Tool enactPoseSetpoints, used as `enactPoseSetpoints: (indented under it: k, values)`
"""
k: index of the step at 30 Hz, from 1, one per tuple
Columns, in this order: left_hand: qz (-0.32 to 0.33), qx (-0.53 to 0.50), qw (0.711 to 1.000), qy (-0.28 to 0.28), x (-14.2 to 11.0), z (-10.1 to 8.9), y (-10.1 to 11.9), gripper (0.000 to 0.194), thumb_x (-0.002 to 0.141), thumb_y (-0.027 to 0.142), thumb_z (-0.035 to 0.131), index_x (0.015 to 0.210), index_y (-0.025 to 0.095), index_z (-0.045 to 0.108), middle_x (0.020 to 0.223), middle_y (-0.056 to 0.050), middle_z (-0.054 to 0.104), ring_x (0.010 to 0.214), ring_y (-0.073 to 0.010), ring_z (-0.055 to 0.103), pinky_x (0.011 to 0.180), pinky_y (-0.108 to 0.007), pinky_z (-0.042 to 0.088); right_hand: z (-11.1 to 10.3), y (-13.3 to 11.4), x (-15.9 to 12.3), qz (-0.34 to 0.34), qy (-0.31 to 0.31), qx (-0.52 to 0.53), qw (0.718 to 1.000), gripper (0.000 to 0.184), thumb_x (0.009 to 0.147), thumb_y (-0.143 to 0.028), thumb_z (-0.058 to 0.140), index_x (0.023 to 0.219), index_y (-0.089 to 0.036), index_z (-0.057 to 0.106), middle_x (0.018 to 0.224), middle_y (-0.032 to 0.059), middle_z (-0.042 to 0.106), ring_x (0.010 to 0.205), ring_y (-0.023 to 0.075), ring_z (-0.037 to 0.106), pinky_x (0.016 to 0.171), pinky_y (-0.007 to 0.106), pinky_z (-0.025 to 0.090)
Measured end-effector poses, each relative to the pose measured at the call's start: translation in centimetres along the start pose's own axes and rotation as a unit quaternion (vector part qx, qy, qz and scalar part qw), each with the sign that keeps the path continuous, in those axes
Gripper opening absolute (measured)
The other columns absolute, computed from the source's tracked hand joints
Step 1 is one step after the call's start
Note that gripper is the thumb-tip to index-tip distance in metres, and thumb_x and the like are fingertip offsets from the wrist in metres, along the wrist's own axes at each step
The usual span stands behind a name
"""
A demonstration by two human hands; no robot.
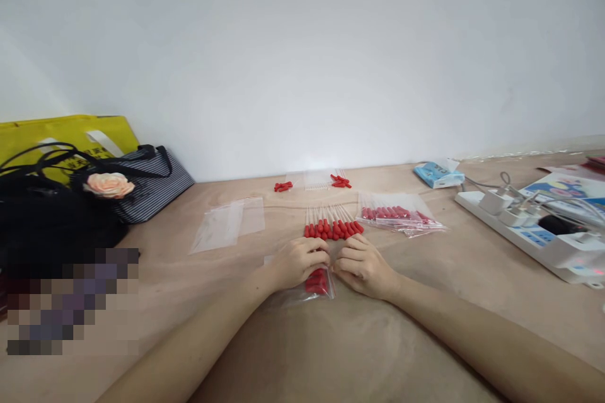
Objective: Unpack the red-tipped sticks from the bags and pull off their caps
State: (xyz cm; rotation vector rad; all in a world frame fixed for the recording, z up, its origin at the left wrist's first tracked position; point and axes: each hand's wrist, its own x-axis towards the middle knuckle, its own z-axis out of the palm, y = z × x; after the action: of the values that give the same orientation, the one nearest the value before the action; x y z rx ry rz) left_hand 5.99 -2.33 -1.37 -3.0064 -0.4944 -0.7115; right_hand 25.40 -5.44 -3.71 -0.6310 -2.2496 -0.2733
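My left hand [302, 259] lies over a clear zip bag [289, 297] near the table's middle, its fingers curled on the bag's upper part. Red bulb-shaped pieces [316, 283] show through the plastic below the fingers. Close beside it, my right hand [363, 266] has its fingers bent together at the bag's right edge; what the fingertips pinch is hidden. Just beyond both hands lies a row of thin white sticks with red bulb ends [333, 228], the red ends toward me.
Filled zip bags [399, 214] lie to the right of the row, flat plastic bags [229, 225] to the left. Loose red pieces [283, 187] sit near the wall. A power strip [529, 233], tissue pack [437, 174] and striped bag [151, 186] stand at the sides.
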Motion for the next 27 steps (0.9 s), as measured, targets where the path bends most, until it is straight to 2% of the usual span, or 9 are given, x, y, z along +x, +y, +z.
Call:
enactPoseSetpoints:
  k: [8,12,16,22,27]
  values:
    - [0.0,0.009,1.0,-0.014,0.2,0.1,0.2,0.024,0.085,0.014,0.036,0.074,0.016,0.056,0.078,-0.004,0.06,0.07,-0.0122,0.052,0.069,-0.023,0.042,0.2,0.1,0.0,-0.022,-0.018,0.022,0.999,0.014,0.082,-0.018,0.05,0.072,-0.02,0.06,0.068,0.0006,0.057,0.067,0.0128,0.041,0.062,0.028,0.031]
    - [0.023,0.016,0.999,-0.025,0.2,-0.2,0.1,0.026,0.087,0.014,0.033,0.075,0.015,0.056,0.073,-0.003,0.06,0.069,-0.0123,0.052,0.068,-0.022,0.042,0.1,0.1,0.0,-0.032,-0.014,0.005,0.999,0.015,0.083,-0.018,0.048,0.075,-0.021,0.061,0.067,0.0005,0.057,0.066,0.0132,0.04,0.062,0.029,0.029]
    - [0.063,0.042,0.997,-0.03,0.3,-0.4,-0.1,0.022,0.087,0.014,0.037,0.077,0.014,0.056,0.08,-0.003,0.063,0.073,-0.012,0.053,0.069,-0.022,0.042,-0.1,0.0,0.2,-0.032,-0.018,-0.001,0.999,0.018,0.083,-0.015,0.044,0.074,-0.019,0.06,0.066,0.0008,0.056,0.065,0.0134,0.038,0.062,0.029,0.029]
    - [0.109,0.113,0.986,-0.053,0.7,-0.7,0.2,0.028,0.088,0.013,0.036,0.065,0.015,0.053,0.072,-0.001,0.061,0.064,-0.0116,0.05,0.059,-0.022,0.039,-0.2,-0.1,0.6,-0.05,-0.035,-0.001,0.998,0.025,0.082,-0.01,0.037,0.071,-0.017,0.058,0.062,0.0008,0.055,0.066,0.0138,0.039,0.065,0.03,0.028]
    - [0.093,0.122,0.985,-0.082,0.6,-1.5,0.1,0.027,0.087,0.012,0.035,0.066,0.015,0.053,0.069,-0.001,0.059,0.062,-0.0115,0.051,0.056,-0.023,0.039,-0.2,0.1,0.6,-0.043,-0.055,-0.017,0.997,0.025,0.083,-0.011,0.036,0.067,-0.017,0.055,0.062,0.0011,0.054,0.065,0.0136,0.038,0.065,0.03,0.028]
